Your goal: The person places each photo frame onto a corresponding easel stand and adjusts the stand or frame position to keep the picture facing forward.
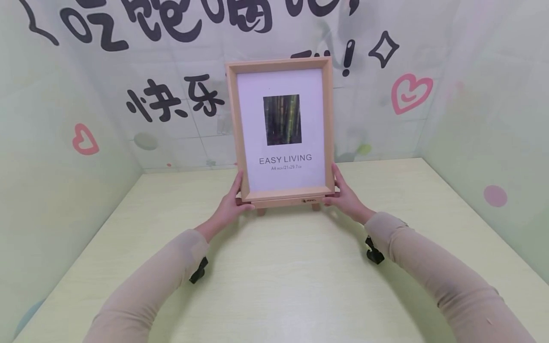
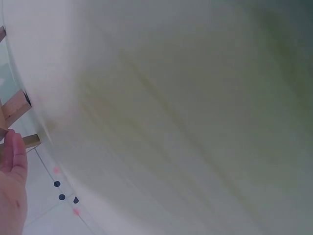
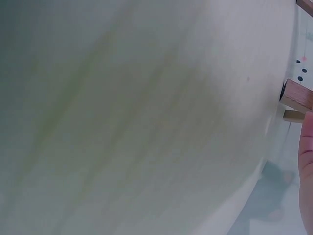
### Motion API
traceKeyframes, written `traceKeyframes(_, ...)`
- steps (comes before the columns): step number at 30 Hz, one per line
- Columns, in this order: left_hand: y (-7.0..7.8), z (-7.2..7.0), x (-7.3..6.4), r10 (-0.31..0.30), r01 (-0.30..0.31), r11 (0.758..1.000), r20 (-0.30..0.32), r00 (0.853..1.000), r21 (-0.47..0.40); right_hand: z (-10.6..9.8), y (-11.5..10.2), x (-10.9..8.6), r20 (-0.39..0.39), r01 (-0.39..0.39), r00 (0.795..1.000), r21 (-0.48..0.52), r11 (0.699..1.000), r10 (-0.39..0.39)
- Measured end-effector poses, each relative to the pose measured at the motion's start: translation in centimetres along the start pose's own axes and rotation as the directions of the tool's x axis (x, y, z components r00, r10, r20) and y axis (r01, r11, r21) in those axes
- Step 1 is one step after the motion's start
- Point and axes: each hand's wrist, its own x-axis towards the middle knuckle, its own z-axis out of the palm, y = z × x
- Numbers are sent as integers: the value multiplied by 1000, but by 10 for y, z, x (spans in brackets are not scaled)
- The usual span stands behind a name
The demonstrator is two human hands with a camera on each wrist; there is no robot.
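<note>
A light-wood picture frame (image 1: 283, 176) stands upright, leaning back slightly, on the ledge of a small wooden easel (image 1: 283, 203) in the head view. Behind its pane is a white sheet with a bamboo photo (image 1: 283, 120) and the words EASY LIVING. My left hand (image 1: 227, 208) grips the lower left corner, thumb by the ledge and fingers up the side. At the lower right corner, my right hand (image 1: 346, 200) grips likewise. Wooden easel legs (image 2: 17, 107) show beside the left fingers in the left wrist view. The right wrist view shows a wooden leg (image 3: 297, 95) near the right hand.
A pale wood-grain table (image 1: 279, 276) lies beneath both arms. Behind the frame rises a whitish backdrop (image 1: 180, 147) with black lettering and pink hearts. Pale side panels (image 1: 484, 143) border the table left and right. Black wrist mounts (image 1: 374, 251) hang under the sleeves.
</note>
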Motion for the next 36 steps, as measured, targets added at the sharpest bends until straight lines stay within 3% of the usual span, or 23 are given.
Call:
traceKeyframes(8, 2, 0, -2, -15, 15, 999, -11, 1000, 37, 0, 0, 1, -12, -3, 1000, -27, 1000, 3)
traceKeyframes(16, 4, 2, -3, 18, -17, 999, -15, 1000, 36, -1, 0, 1, 0, -22, 1000, -14, 1000, 22)
traceKeyframes(36, 5, 2, -5, -9, 12, 996, -37, 999, 93, -2, -1, 2, 24, -30, 999, -43, 999, 31)
